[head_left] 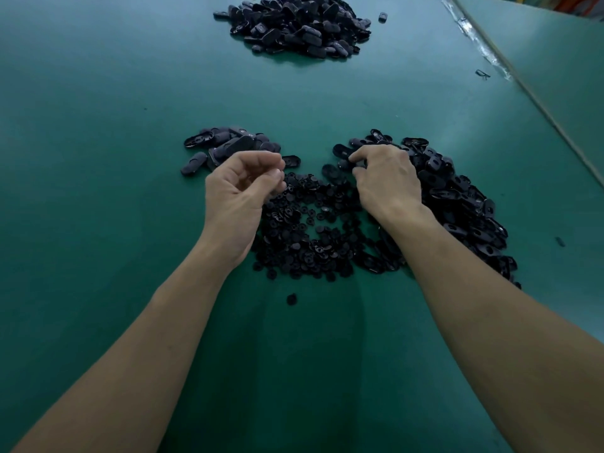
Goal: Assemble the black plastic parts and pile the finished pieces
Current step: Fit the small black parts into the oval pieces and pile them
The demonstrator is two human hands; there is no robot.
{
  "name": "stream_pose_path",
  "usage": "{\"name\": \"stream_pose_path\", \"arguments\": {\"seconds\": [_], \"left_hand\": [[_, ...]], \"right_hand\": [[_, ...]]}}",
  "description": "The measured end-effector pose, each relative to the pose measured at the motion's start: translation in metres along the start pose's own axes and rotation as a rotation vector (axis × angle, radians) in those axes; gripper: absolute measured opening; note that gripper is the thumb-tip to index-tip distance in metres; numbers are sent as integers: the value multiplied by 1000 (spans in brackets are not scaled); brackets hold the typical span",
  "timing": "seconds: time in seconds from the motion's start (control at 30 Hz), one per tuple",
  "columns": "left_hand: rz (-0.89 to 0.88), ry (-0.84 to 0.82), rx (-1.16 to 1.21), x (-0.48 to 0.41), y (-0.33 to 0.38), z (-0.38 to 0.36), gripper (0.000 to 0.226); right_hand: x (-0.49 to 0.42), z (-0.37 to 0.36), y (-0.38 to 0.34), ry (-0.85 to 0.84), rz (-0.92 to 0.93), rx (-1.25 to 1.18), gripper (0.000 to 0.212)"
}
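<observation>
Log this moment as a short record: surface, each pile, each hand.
surface: green table
far pile: oval pieces, top centre
left pile: few oval pieces
right pile: oval shells
round parts: spread between the wrists
left hand: fingers curled, contents hidden
right hand: pinches an oval shell at right pile's edge

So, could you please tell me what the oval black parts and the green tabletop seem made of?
Oval black parts: likely moulded plastic, semi-gloss; rims catch faint highlights. Green tabletop: apparently a matte mat or coated sheet, evenly dull, exact material unclear.
</observation>
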State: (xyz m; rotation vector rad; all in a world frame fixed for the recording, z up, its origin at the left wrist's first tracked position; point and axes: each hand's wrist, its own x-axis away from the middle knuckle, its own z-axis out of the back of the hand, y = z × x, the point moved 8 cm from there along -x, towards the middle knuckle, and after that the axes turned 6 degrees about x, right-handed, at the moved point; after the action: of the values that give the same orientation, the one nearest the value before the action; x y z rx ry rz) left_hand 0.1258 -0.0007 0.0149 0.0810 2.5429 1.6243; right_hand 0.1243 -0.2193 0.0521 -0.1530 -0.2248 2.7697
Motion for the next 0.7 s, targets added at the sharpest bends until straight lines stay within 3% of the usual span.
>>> {"name": "stream_pose_path", "arguments": {"seconds": [0.2,0.47,0.7], "left_hand": [[-5,-23,-13,2,0,-2,21],[-8,-31,-5,0,-3,0,19],[-21,-48,-9,0,-3,0,16]], "right_hand": [[7,4,-3,34,36,-65,22],[-7,-14,16,-188,-159,-305,19],[3,-3,14,-99,-79,-296,11]]}}
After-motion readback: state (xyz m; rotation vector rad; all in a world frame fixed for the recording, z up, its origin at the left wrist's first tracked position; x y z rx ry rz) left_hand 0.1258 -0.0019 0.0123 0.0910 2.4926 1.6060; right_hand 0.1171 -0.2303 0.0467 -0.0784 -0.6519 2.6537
